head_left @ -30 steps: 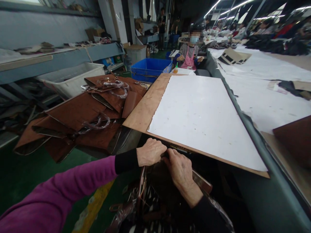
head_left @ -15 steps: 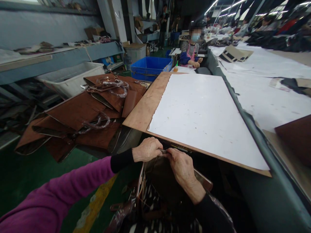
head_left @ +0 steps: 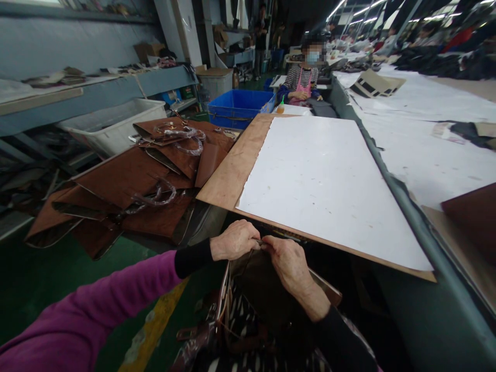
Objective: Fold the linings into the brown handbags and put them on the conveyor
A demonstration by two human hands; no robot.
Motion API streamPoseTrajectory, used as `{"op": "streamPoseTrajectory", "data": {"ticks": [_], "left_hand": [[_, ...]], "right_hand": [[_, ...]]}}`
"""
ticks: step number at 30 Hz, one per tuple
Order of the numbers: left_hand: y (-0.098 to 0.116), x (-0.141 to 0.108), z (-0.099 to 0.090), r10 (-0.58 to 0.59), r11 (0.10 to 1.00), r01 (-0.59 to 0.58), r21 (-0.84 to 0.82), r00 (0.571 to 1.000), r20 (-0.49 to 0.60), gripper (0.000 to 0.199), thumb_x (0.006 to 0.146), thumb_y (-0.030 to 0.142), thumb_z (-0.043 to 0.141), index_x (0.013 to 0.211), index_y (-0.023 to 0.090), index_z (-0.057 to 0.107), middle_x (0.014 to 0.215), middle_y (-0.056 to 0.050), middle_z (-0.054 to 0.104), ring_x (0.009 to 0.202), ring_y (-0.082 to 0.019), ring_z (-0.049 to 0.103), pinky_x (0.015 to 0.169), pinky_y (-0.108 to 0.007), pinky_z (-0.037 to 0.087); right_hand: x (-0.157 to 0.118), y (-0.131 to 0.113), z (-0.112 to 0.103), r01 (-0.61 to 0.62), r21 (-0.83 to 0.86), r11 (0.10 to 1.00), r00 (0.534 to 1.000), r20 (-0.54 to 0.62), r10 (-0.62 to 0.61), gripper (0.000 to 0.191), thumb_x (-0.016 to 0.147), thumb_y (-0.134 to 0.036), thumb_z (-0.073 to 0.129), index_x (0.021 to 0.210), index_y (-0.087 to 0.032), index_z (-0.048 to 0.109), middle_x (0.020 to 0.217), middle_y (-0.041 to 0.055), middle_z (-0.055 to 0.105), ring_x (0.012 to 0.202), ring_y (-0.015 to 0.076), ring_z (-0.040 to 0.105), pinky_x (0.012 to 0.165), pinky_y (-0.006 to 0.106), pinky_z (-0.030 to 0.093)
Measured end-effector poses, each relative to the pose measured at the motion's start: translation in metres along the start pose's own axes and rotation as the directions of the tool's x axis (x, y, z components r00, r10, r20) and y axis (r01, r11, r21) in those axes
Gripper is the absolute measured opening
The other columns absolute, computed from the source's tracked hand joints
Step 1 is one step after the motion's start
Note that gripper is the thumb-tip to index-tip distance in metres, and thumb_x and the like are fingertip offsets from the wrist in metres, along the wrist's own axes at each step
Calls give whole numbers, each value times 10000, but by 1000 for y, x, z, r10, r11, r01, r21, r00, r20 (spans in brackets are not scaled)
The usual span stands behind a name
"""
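Below the near edge of the board, my left hand (head_left: 236, 240) pinches the edge of a dark olive lining (head_left: 256, 279). My right hand (head_left: 290, 263) is closed on the same edge, its fingertips almost touching those of the left. The lining rises out of an open brown bag (head_left: 327, 289) on my lap, whose plastic-wrapped handles show low in the view. What lies between the fingertips is too small to make out.
A wooden board (head_left: 222, 181) with white paper (head_left: 329, 175) lies ahead. Brown bags (head_left: 124, 175) are piled at the left, before a white bin (head_left: 116, 121) and a blue crate (head_left: 240, 106). A masked person (head_left: 302, 80) sits beyond. A long table (head_left: 437, 155) runs along the right.
My hands stay nearly in place, with the fingertips shifted slightly on the lining's edge. The person beyond has moved their hands and a dark piece shows more beside them.
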State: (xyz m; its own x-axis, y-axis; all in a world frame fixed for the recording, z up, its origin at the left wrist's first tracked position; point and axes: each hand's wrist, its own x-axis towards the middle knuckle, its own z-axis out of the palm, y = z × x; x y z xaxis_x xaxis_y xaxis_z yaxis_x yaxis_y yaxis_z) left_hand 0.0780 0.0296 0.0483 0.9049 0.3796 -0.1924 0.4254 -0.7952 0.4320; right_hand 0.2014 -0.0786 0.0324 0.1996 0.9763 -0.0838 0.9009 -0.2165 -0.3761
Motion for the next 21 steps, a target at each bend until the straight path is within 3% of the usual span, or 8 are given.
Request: {"op": "streamPoseTrajectory", "data": {"ticks": [8,15,17,19,21], "left_hand": [[8,-7,-7,-108,985,100,140,993,54,242,824,245,459,766,155,676,773,-96,672,761,-216,618,675,-274,424],[3,-8,-9,-61,991,54,122,996,60,204,814,269,490,784,176,668,774,-65,672,794,-209,616,686,-260,417],[1,-11,-12,-83,994,77,76,994,77,226,772,360,555,891,194,651,835,-52,668,819,-214,608,669,-254,417],[-1,-15,-14,-138,989,133,68,988,72,377,691,442,629,977,197,622,890,-58,657,841,-236,597,654,-266,421],[-2,-19,-16,-201,975,196,100,979,40,376,671,424,644,968,193,625,890,-64,651,856,-247,588,655,-276,422]], "right_hand": [[0,0,0,49,43,998,999,3,-50,212,851,-228,455,919,-255,653,926,23,705,860,174,629,697,237,393],[0,-1,-2,63,19,998,998,12,-63,203,858,-250,446,868,-261,649,816,1,702,797,150,632,663,223,374],[0,-2,-4,68,11,998,998,17,-68,207,862,-253,435,850,-258,641,785,-2,695,771,147,631,646,223,366],[0,-3,-6,61,3,998,998,26,-61,202,858,-252,437,821,-250,636,762,-1,690,756,148,628,636,224,358],[1,-3,-7,50,1,999,998,34,-50,196,852,-252,446,802,-245,635,751,0,687,752,147,626,634,223,355]]}}
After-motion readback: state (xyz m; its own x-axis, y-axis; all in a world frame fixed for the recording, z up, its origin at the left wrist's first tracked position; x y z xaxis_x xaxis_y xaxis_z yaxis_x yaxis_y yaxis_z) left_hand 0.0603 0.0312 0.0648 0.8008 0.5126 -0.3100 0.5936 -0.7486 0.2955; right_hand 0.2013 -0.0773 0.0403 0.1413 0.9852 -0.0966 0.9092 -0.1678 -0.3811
